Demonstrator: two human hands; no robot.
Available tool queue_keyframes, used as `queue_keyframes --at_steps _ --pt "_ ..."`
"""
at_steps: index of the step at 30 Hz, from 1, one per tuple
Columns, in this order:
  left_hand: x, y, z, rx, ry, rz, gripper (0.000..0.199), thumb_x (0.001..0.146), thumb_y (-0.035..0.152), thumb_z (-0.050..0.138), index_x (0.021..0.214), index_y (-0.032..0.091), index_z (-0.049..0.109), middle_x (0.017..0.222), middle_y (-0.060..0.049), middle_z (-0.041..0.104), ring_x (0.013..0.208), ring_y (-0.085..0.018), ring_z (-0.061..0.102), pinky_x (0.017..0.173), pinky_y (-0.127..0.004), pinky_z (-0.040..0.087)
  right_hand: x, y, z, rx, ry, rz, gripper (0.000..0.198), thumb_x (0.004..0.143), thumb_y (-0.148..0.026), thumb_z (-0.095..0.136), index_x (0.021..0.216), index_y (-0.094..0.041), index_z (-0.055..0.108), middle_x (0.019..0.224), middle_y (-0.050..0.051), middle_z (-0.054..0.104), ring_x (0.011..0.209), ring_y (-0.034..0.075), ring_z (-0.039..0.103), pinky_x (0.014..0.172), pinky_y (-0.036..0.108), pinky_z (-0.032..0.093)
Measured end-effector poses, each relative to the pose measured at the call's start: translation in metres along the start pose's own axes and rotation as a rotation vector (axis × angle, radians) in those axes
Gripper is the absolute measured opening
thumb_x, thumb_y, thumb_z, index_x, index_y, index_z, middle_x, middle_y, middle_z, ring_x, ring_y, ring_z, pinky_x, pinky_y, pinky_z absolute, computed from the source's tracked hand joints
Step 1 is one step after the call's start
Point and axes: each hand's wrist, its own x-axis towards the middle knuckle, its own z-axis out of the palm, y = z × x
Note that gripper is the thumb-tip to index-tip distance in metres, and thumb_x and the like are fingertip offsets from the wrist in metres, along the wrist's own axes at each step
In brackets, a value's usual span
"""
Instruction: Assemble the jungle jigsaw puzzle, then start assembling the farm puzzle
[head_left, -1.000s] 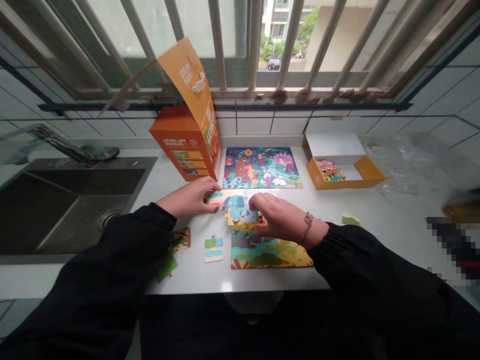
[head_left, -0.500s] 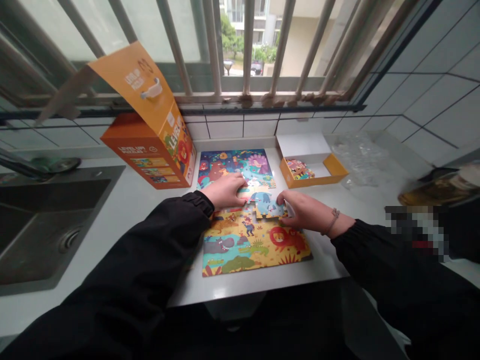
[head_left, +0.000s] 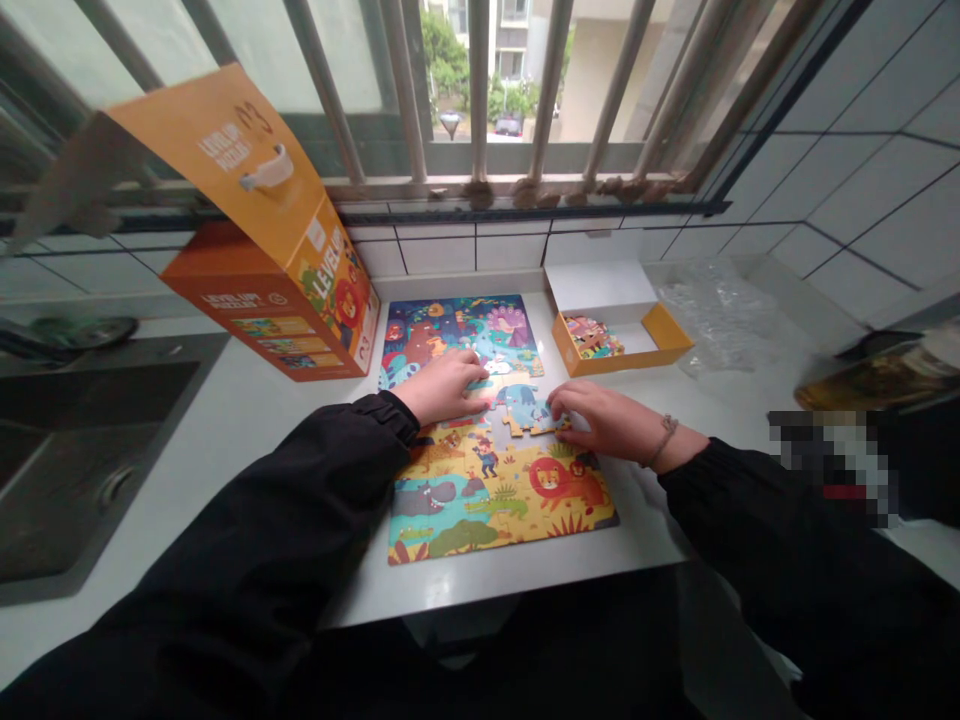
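A colourful animal jigsaw puzzle (head_left: 504, 500) lies on the white counter, with a night scene at its far end and a lion and hippo at its near end. Between these parts, a joined section with a blue elephant (head_left: 523, 404) sits with gaps along its left and lower edges. My right hand (head_left: 600, 420) grips this elephant section at its right edge, thumb and fingers around it. My left hand (head_left: 448, 387) rests on the puzzle's left side, its thumb apart from the fingers and its tips near the elephant section. The palm covers the pieces beneath.
An orange puzzle box (head_left: 277, 310) stands with its lid raised at the back left. A smaller yellow box (head_left: 641, 350) holds loose pieces at the back right, beside clear plastic packaging (head_left: 712, 310). A sink (head_left: 112, 480) is at the left, below barred windows.
The elephant section, tilted up at its right side before, now lies flatter against the puzzle. My right hand has lowered with it. My left hand stays nearly in place; the view has shifted slightly.
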Motion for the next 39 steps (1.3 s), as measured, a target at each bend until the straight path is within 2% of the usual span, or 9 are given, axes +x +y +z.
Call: queue_keyframes --at_steps 6,10,14,20,25,28,31,34,39 --pt "-0.045 0.038 0.004 0.044 0.085 -0.066 0.043 0.111 0.039 0.055 0.147 0.016 0.062 0.149 -0.019 0.064 0.139 -0.033 0.058 0.120 -0.051 0.045 -0.013 -0.015 0.004 -0.090 0.084 0.005 0.019 0.099 -0.018 0.071 0.117 -0.021 0.073 0.134 0.014 0.073 0.123 0.029 0.069 0.107 0.050 0.058" --pt "-0.100 0.079 0.023 0.050 0.016 -0.117 0.067 0.107 0.049 0.062 0.167 0.024 0.043 0.177 -0.017 0.040 0.163 -0.038 0.039 0.131 -0.060 0.036 -0.030 -0.048 0.024 -0.146 0.100 0.022 0.028 0.102 -0.024 0.069 0.130 -0.022 0.073 0.133 0.014 0.076 0.121 0.032 0.071 0.102 0.054 0.062" --pt "-0.141 0.111 0.045 0.025 -0.089 -0.151 0.091 0.102 0.061 0.068 0.175 0.025 0.029 0.182 -0.017 0.030 0.169 -0.040 0.028 0.134 -0.061 0.032 -0.048 -0.068 0.046 -0.167 0.121 0.056 0.032 0.104 -0.025 0.066 0.135 -0.023 0.073 0.138 0.015 0.075 0.123 0.033 0.072 0.103 0.056 0.062" --pt "-0.169 0.131 0.059 0.009 -0.072 -0.169 0.100 0.100 0.055 0.070 0.180 0.030 0.014 0.184 -0.013 0.022 0.170 -0.039 0.025 0.135 -0.064 0.030 -0.062 -0.081 0.069 -0.129 0.235 0.081 0.040 0.106 -0.024 0.063 0.145 -0.024 0.069 0.141 0.015 0.073 0.128 0.033 0.070 0.109 0.058 0.061" --pt "-0.180 0.131 0.056 0.006 -0.066 -0.168 0.098 0.102 0.054 0.069 0.180 0.033 0.013 0.184 -0.011 0.022 0.169 -0.039 0.028 0.133 -0.066 0.034 -0.065 -0.079 0.057 -0.180 0.246 0.112 0.038 0.107 -0.024 0.060 0.144 -0.024 0.069 0.143 0.015 0.072 0.132 0.033 0.068 0.112 0.056 0.060" --pt "-0.184 0.130 0.054 -0.013 -0.043 -0.151 0.099 0.102 0.051 0.069 0.180 0.034 0.012 0.183 -0.011 0.026 0.167 -0.038 0.032 0.132 -0.065 0.037 -0.080 -0.054 0.034 -0.278 0.298 0.304 0.042 0.104 -0.029 0.064 0.144 -0.019 0.069 0.142 0.020 0.071 0.132 0.037 0.067 0.113 0.060 0.057" --pt "-0.190 0.132 0.051 -0.028 0.016 -0.146 0.096 0.102 0.047 0.070 0.180 0.034 0.016 0.181 -0.012 0.033 0.165 -0.038 0.039 0.131 -0.063 0.042 -0.103 -0.021 0.018 -0.326 0.269 0.438 0.048 0.100 -0.037 0.067 0.143 -0.016 0.069 0.141 0.023 0.071 0.129 0.041 0.069 0.111 0.063 0.058" --pt "-0.200 0.139 0.050 -0.033 0.061 -0.149 0.082 0.104 0.045 0.068 0.176 0.035 0.030 0.175 -0.011 0.046 0.158 -0.037 0.050 0.128 -0.062 0.049 -0.121 -0.001 0.017 -0.249 0.242 0.431 0.041 0.100 -0.039 0.064 0.134 -0.019 0.072 0.133 0.020 0.075 0.121 0.036 0.073 0.109 0.058 0.060" --pt "-0.224 0.154 0.054 -0.016 0.116 -0.132 0.055 0.107 0.036 0.062 0.162 0.034 0.055 0.163 -0.008 0.061 0.149 -0.035 0.061 0.125 -0.062 0.054 -0.127 0.001 0.017 -0.233 0.249 0.448 0.037 0.098 -0.045 0.065 0.126 -0.022 0.071 0.121 0.016 0.076 0.112 0.035 0.074 0.101 0.055 0.062"
